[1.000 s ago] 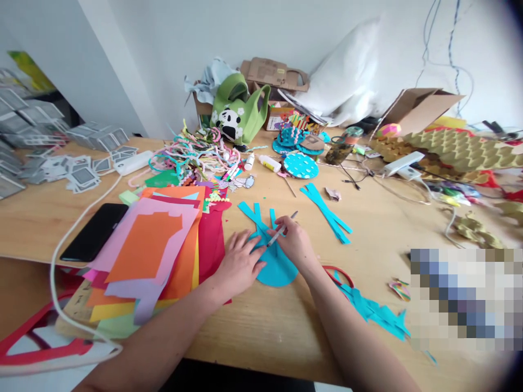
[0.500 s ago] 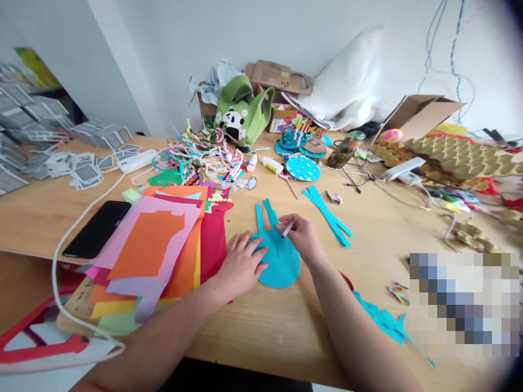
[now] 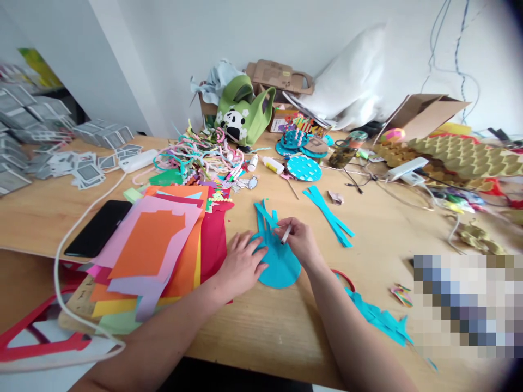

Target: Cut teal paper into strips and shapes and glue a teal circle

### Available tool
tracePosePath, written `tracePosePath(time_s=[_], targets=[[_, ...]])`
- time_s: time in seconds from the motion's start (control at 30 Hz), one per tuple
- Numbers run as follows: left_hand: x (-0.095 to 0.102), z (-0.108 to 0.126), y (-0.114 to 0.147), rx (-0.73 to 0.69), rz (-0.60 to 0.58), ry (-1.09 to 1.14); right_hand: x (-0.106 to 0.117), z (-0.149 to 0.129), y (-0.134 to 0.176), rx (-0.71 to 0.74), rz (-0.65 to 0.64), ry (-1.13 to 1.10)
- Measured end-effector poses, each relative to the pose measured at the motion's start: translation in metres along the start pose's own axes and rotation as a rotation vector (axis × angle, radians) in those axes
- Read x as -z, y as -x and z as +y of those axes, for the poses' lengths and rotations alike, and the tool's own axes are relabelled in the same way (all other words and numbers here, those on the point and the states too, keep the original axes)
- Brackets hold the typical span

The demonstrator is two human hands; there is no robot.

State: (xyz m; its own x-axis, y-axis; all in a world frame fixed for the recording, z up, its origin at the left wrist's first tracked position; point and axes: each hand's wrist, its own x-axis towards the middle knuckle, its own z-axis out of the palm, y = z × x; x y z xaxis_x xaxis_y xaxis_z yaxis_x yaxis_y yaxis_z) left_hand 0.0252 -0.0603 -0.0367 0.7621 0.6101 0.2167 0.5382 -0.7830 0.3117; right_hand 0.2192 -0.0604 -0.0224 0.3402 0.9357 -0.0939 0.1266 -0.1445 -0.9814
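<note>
A round piece of blue paper (image 3: 281,271) lies flat on the table in front of me. My left hand (image 3: 241,262) rests on its left side with the fingers spread. Pinched in my right hand (image 3: 301,240) is a white marker (image 3: 286,234), its dark end pointing down over the circle. The same fingers hold the lower end of a blue paper strip (image 3: 263,212), which slants up to the left. Beneath it, more narrow blue strips (image 3: 259,222) extend beyond the circle's top edge. Two loose strips (image 3: 329,216) lie crossed to the right of my right hand.
Stacked coloured paper (image 3: 149,239) and a black phone (image 3: 98,228) lie on the left. Pipe cleaners (image 3: 200,155), glue bottles (image 3: 273,165) and a dotted blue disc (image 3: 304,168) sit farther back. Blue scraps (image 3: 378,318) and a red-handled tool (image 3: 345,277) are by my right forearm.
The held strip has swung to slant up-left, crossing the strips beneath it. My right hand has shifted slightly downward with the marker. My left hand stays in place.
</note>
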Motion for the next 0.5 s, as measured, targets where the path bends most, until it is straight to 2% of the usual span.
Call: tracePosePath(time_s=[0.13,0.23,0.37,0.5], targets=[[0.0,0.0,0.0,0.0,0.001,-0.001,0.0,-0.003,0.001,-0.013,0.009,0.021],[-0.001,-0.001,0.0,0.0,-0.004,-0.002,0.007,-0.01,0.004,0.044,0.138,0.084],[0.0,-0.001,0.0,0.005,-0.015,-0.002,0.029,-0.013,0.004,0.115,0.327,0.266],[0.001,0.0,0.0,0.008,-0.024,0.0,0.057,0.0,0.002,0.075,0.42,0.531]])
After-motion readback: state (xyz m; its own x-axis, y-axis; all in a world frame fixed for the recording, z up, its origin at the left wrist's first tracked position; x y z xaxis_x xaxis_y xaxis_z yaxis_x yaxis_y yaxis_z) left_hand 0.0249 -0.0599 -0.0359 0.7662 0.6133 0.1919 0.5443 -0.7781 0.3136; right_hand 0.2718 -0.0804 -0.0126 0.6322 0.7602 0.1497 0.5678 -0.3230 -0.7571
